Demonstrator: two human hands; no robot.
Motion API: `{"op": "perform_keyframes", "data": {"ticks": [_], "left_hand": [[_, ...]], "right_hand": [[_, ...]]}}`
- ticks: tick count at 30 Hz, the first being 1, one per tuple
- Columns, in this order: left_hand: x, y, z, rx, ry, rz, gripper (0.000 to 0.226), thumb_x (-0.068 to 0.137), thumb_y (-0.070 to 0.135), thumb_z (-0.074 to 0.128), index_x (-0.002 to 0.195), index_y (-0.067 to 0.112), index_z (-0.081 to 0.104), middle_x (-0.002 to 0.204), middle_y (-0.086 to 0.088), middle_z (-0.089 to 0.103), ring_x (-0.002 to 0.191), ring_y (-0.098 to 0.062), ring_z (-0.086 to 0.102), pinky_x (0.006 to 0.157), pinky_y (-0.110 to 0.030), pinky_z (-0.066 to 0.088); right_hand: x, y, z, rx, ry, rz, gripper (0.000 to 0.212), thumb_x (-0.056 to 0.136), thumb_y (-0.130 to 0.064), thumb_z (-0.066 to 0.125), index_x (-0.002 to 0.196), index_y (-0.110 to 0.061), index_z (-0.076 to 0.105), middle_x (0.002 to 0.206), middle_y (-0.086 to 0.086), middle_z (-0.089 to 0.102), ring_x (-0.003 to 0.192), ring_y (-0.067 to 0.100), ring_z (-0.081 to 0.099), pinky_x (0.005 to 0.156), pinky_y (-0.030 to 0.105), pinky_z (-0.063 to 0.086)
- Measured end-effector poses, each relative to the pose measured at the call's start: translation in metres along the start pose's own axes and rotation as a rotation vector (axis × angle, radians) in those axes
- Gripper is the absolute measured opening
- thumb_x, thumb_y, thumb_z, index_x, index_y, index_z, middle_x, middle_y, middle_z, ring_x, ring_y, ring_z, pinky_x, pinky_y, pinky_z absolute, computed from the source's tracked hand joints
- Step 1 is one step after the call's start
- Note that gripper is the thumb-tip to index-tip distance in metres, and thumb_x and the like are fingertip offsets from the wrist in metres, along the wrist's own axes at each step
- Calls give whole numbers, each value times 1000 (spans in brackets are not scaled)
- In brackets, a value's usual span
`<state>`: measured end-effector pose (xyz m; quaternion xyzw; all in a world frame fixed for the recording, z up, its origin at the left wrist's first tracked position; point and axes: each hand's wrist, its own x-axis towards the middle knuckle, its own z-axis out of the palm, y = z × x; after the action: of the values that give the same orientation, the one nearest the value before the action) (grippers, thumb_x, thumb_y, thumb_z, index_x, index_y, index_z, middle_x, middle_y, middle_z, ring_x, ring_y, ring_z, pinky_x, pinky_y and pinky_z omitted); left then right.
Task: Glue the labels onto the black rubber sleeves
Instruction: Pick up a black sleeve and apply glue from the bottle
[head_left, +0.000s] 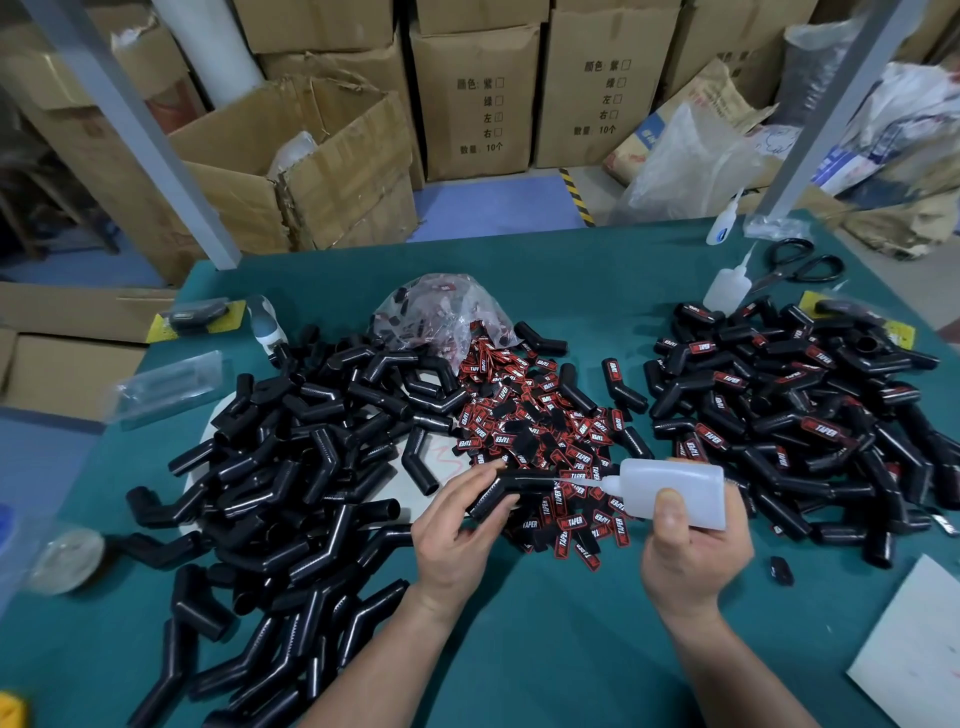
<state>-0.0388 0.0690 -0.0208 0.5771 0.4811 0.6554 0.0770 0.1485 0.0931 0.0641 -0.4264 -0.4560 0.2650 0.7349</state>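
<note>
In the lower centre of the frame the left hand grips a black, elbow-bent rubber sleeve. Thumb and fingers curl round its ribbed lower leg, and the smooth upper leg lies roughly level, pointing right. The right hand wraps round a flat, translucent white plastic glue bottle, with the thumb pressed on its near face. The bottle lies on its side and its thin tapered nozzle reaches left to the sleeve's upper leg; whether the tip touches the rubber cannot be told. Both are held above the teal, felt-like table cover. Behind the hands, in mid-frame, spreads a heap of small red-and-black rectangular labels printed "TAPER", spilling from a crumpled clear plastic bag. At the left of the frame lies a large pile of bare, glossy black bent sleeves, and at the right a pile of sleeves already bearing labels. At upper right a second white squeeze bottle stands at the far edge of that pile, with black-handled scissors just beside it. A white sheet lies in the lower right corner. Brown corrugated cardboard boxes fill the top of the frame beyond the table.
</note>
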Motion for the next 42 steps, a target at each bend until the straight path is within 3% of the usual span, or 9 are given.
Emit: {"op": "perform_keyframes", "data": {"ticks": [5, 10, 16, 21, 29, 42], "left_hand": [[2, 2, 0, -17, -3, -3, 38, 86, 7, 82, 121, 1, 68, 119, -6, 74, 107, -23, 74, 97, -32, 57], [2, 2, 0, -10, -1, 1, 41, 83, 3, 84, 120, 2, 68, 119, -6, 74, 106, -23, 74, 97, -32, 57], [1, 3, 1, 1, -4, 5, 42, 78, -2, 84, 118, -1, 70, 115, -11, 75, 106, -22, 74, 96, -34, 59], [4, 6, 0, -6, 2, -9, 35, 86, 8, 81, 118, 0, 70, 116, -10, 75, 106, -20, 74, 97, -32, 58], [2, 3, 0, 26, -5, -2, 43, 75, -5, 85, 114, -6, 69, 114, -14, 75, 106, -22, 74, 96, -35, 59], [3, 4, 1, 10, -11, 1, 42, 74, -6, 84, 112, -4, 68, 113, -15, 73, 109, -19, 73, 98, -33, 57]], "right_hand": [[-2, 1, -1, 20, 10, 20, 14, 79, -28, 58, 91, -32, 65, 77, -31, 66, 67, -12, 61, 59, 4, 44], [-1, 1, 1, -15, -3, 4, 30, 80, -25, 58, 96, -48, 69, 80, -31, 67, 69, -12, 61, 61, 4, 45], [-1, 1, 0, -1, -14, 5, 31, 80, -25, 58, 97, -48, 69, 81, -31, 67, 70, -11, 62, 61, 5, 45], [-1, 3, -1, 13, -7, 23, 29, 79, -26, 58, 95, -48, 70, 79, -30, 67, 69, -11, 61, 61, 5, 45], [-1, -1, 1, 0, -7, 15, 30, 79, -26, 57, 94, -49, 70, 78, -31, 67, 68, -13, 61, 60, 3, 44], [-1, 2, -2, 7, -18, 22, 28, 79, -27, 59, 95, -48, 69, 78, -29, 67, 68, -10, 61, 59, 6, 45]]}}
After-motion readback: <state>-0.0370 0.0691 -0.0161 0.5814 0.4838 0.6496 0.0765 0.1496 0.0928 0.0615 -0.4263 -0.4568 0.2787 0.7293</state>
